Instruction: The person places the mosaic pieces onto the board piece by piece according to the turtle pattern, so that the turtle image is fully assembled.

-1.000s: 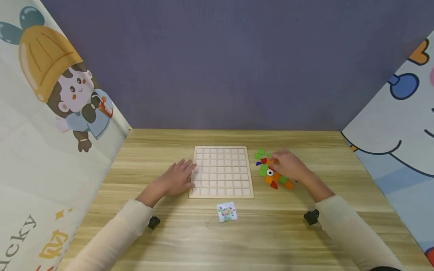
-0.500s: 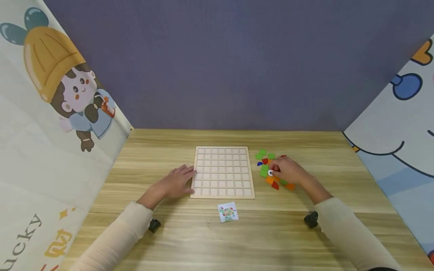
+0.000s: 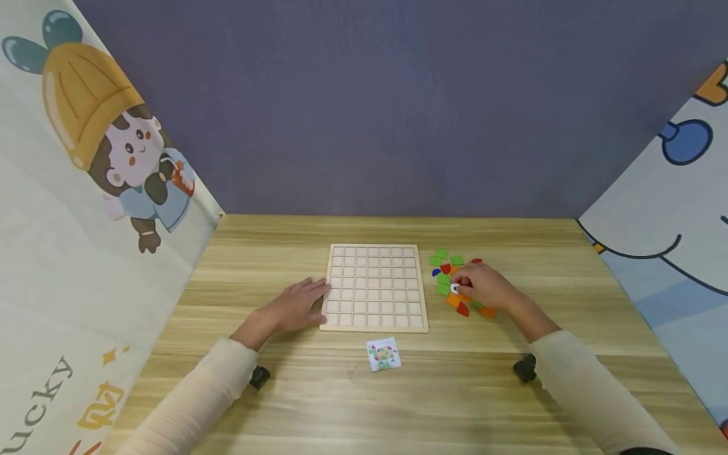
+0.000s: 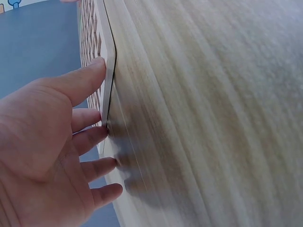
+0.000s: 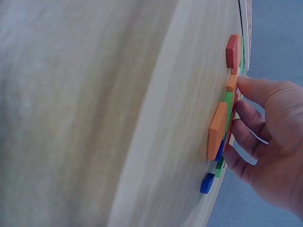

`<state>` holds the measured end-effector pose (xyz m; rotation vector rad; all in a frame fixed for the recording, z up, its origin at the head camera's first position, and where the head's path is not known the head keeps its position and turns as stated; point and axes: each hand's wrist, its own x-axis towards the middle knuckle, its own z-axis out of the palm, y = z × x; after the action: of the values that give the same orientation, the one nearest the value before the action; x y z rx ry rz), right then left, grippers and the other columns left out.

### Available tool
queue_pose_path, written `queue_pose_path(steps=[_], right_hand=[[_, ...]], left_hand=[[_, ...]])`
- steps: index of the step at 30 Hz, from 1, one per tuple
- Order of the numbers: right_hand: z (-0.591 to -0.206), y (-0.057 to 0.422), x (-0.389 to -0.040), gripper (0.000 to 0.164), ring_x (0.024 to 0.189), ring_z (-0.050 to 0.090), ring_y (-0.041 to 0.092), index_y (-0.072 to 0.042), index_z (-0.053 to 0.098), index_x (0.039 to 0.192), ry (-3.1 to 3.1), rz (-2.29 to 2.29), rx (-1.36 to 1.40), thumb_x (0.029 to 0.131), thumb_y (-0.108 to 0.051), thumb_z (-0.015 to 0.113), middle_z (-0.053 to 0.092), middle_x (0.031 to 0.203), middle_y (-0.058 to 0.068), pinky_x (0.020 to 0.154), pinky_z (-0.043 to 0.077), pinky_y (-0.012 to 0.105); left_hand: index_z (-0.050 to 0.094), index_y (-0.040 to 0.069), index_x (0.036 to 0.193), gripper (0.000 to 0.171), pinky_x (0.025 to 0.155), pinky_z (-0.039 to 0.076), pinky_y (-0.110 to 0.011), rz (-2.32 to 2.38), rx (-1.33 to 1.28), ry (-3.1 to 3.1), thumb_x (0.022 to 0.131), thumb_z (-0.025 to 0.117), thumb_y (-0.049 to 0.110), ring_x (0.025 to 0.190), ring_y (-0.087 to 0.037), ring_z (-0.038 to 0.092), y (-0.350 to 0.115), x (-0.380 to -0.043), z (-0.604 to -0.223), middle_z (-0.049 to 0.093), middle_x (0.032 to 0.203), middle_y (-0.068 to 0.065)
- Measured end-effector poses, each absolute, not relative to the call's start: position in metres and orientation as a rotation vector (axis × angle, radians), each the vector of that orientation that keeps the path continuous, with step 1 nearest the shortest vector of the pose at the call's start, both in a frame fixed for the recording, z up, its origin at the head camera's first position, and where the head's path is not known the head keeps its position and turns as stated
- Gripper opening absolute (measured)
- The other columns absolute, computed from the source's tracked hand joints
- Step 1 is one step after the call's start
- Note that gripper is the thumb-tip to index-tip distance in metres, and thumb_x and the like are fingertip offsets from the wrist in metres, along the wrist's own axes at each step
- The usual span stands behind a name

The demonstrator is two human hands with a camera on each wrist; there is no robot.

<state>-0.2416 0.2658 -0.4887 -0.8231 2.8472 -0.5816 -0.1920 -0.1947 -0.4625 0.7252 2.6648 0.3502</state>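
A pale wooden grid board [image 3: 374, 287] lies flat on the table. At its left edge is my left hand [image 3: 297, 306], fingers extended; in the left wrist view the thumb [image 4: 87, 81] and fingertips rest against the board's rim. Right of the board, my right hand [image 3: 486, 287] reaches down into a loose group of coloured tiles. Its thumb and fingers pinch a white round tile with a black dot [image 3: 454, 289], partly covered by the fingertips. Around it are green tiles [image 3: 443, 289], orange tiles [image 3: 453, 301], red quarter-round tiles [image 3: 463, 309] and a blue tile [image 3: 436, 272].
A small printed card [image 3: 383, 354] with a coloured tile picture lies in front of the board. A purple-grey wall [image 3: 392, 114] rises behind the wooden table [image 3: 364, 411]. Printed cartoon panels stand at left and right. In the right wrist view, an orange tile [image 5: 217, 131] stands nearest.
My right hand has come down and toward the front, from above the tiles onto the white round tile. My left hand has settled against the board's left edge.
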Motion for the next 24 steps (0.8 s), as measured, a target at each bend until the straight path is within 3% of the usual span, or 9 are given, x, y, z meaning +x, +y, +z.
queue_pose_path(steps=[9, 19, 21, 24], right_hand=[[-0.491, 0.265, -0.241, 0.005, 0.074, 0.045, 0.013, -0.013, 0.069, 0.098, 2.87, -0.587, -0.762, 0.095, -0.013, 0.072, 0.055, 0.084, -0.002, 0.067, 0.039, 0.028], [-0.484, 0.263, -0.236, 0.008, 0.077, 0.057, 0.01, -0.013, 0.065, 0.095, 2.86, -0.588, -0.73, 0.094, -0.014, 0.073, 0.065, 0.087, -0.003, 0.073, 0.052, 0.032], [-0.483, 0.263, -0.234, 0.006, 0.074, 0.056, 0.009, -0.012, 0.067, 0.099, 2.844, -0.606, -0.742, 0.096, -0.014, 0.071, 0.065, 0.084, -0.005, 0.07, 0.052, 0.03], [-0.478, 0.263, -0.233, 0.014, 0.067, 0.05, 0.007, -0.009, 0.071, 0.111, 2.836, -0.63, -0.788, 0.098, -0.013, 0.068, 0.061, 0.08, -0.007, 0.066, 0.047, 0.027]], left_hand=[[0.03, 0.006, 0.16, 0.077, 0.126, 0.021, -0.06, 0.322, 0.719, 2.645, 0.099, 0.064, 0.039, 0.155, -0.045, 0.02, -0.194, -0.194, -0.462, 0.024, 0.169, -0.014], [0.031, 0.006, 0.16, 0.076, 0.123, 0.025, -0.063, 0.316, 0.715, 2.644, 0.099, 0.065, 0.038, 0.155, -0.046, 0.021, -0.194, -0.195, -0.462, 0.025, 0.169, -0.015], [0.031, 0.006, 0.16, 0.076, 0.123, 0.026, -0.064, 0.318, 0.712, 2.643, 0.099, 0.065, 0.039, 0.155, -0.045, 0.021, -0.194, -0.195, -0.462, 0.025, 0.169, -0.015], [0.032, 0.006, 0.16, 0.076, 0.122, 0.027, -0.064, 0.323, 0.716, 2.644, 0.099, 0.065, 0.038, 0.155, -0.046, 0.022, -0.194, -0.195, -0.462, 0.025, 0.169, -0.015]])
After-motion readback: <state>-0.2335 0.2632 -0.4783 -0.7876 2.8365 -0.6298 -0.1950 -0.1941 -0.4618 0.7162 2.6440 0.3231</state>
